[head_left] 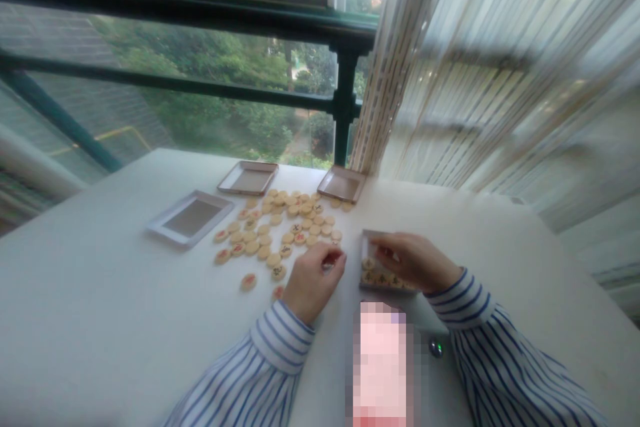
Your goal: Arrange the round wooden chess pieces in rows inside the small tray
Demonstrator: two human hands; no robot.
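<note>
Round wooden Chinese chess pieces (251, 247), some with red and some with black characters, lie scattered across the middle of the white table. My left hand (314, 281) hovers at the near right edge of this spread, its fingers curled and thumb brought close to the index finger. Whatever it may hold is hidden. To the right stands a small shallow box (362, 260) with several pieces in rows (382, 278) along its near side. Over this box is my right hand (420, 261), fingers bent together and pointing left; I cannot make out anything between them.
A white tray (220, 201) and a brown-rimmed tray (247, 178) lie left of the pieces. Another shallow tray (343, 185) is behind them. A blurred-out object (383, 367) and a small dark item with a green light (436, 347) are nearby. Railing and string curtain border the table.
</note>
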